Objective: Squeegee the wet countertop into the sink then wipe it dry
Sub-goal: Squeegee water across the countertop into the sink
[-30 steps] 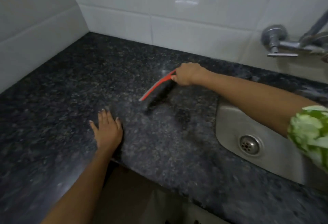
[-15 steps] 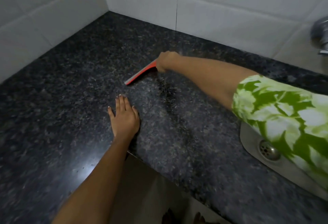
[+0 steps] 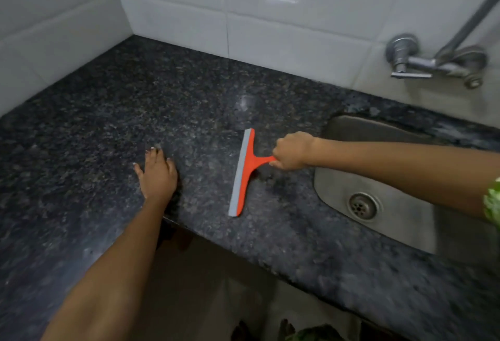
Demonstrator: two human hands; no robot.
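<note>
the orange squeegee (image 3: 243, 171) has come from near the back wall toward the countertop's (image 3: 108, 124) front edge, closer to the sink (image 3: 378, 178). the right hand (image 3: 290, 150) is fisted around its handle, blade on the granite. the left hand (image 3: 158, 174) lies flat near the front edge, fingers loosely together.

One orange squeegee (image 3: 244, 171); one dark granite countertop (image 3: 108, 113); one steel sink (image 3: 378, 151) with one drain (image 3: 362, 206), right of the squeegee; one wall tap (image 3: 433, 62) above the sink; my two hands, left hand (image 3: 158, 175) and right hand (image 3: 292, 150).
</note>
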